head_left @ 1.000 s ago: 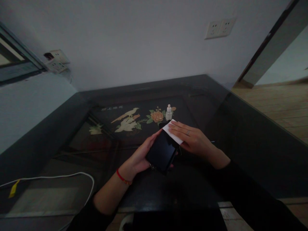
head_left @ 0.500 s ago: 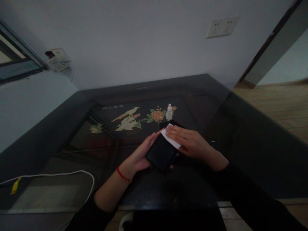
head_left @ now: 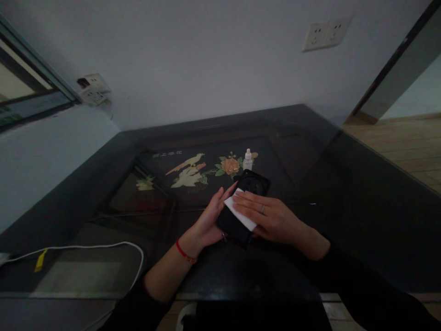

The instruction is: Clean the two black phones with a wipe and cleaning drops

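A black smartphone [head_left: 232,225] rests tilted in my left hand [head_left: 209,224], whose thumb lies along its side while the other fingers pass beneath and are mostly hidden. A folded white cloth [head_left: 239,214] is pressed flat on the phone's middle by my right hand [head_left: 272,214], with the fingers stretched together over it. Beyond the cloth, a round shape shows on the phone's upper part; whether it is a camera ring or a reflection I cannot tell. Just past the phone's far end stands a small clear dropper bottle [head_left: 248,160] with a pale top.
The dark glossy table [head_left: 330,184] carries a picture of birds and a flower [head_left: 189,174]. At the left lies a white cable [head_left: 93,247] with a yellow tag [head_left: 40,260]. Sockets [head_left: 325,34] are on the wall behind, and a power strip [head_left: 94,87] sits by the window.
My right hand has slid the cloth from the phone's far end down toward its middle, uncovering the upper part. The whole view has shifted slightly.
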Action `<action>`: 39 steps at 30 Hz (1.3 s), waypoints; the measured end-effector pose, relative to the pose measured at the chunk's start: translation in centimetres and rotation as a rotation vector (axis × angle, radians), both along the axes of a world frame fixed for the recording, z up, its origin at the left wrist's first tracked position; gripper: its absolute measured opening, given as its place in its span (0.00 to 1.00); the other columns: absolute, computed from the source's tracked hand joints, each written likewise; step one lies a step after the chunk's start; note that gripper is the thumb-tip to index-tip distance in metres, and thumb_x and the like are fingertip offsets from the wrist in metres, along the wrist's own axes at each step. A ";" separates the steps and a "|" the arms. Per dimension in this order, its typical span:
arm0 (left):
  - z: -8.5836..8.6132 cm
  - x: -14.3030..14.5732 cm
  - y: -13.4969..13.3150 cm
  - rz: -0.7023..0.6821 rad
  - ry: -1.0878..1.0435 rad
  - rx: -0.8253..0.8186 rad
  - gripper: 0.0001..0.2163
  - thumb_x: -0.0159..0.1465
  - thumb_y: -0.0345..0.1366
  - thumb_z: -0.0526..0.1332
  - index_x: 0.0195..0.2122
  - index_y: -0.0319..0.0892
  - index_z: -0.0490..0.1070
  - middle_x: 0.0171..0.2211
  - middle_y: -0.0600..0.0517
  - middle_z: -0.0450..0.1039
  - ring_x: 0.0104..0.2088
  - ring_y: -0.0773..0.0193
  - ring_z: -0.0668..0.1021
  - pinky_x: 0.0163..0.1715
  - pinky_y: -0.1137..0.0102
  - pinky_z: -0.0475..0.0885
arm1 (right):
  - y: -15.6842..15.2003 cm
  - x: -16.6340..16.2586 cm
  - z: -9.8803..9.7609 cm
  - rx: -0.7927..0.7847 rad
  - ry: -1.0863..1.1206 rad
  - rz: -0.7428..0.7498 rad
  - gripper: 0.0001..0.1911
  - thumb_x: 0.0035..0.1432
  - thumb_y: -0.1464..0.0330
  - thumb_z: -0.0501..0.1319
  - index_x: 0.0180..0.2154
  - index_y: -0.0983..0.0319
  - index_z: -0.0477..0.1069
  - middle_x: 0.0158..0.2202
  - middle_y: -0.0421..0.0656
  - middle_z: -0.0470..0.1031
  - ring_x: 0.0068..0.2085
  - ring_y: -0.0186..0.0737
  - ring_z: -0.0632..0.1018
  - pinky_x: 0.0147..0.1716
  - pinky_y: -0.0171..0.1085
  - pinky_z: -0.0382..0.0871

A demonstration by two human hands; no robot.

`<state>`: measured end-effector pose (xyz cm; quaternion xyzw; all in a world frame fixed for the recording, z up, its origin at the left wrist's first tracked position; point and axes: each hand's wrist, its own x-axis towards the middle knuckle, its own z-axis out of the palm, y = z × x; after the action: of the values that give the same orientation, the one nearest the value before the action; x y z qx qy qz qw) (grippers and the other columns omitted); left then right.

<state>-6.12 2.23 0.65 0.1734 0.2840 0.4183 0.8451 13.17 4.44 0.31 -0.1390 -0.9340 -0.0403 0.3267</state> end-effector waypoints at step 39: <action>0.7 -0.5 0.5 0.108 0.043 0.059 0.23 0.69 0.47 0.46 0.65 0.52 0.53 0.57 0.47 0.67 0.48 0.55 0.76 0.49 0.55 0.70 | 1.0 0.3 -0.6 -0.053 0.008 -0.029 0.21 0.62 0.73 0.56 0.57 0.68 0.65 0.57 0.54 0.70 0.62 0.44 0.65 0.58 0.46 0.68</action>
<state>-6.66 2.74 1.30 0.1916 0.2985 0.4678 0.8095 13.47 5.46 -0.33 -0.1612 -0.9313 -0.0198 0.3260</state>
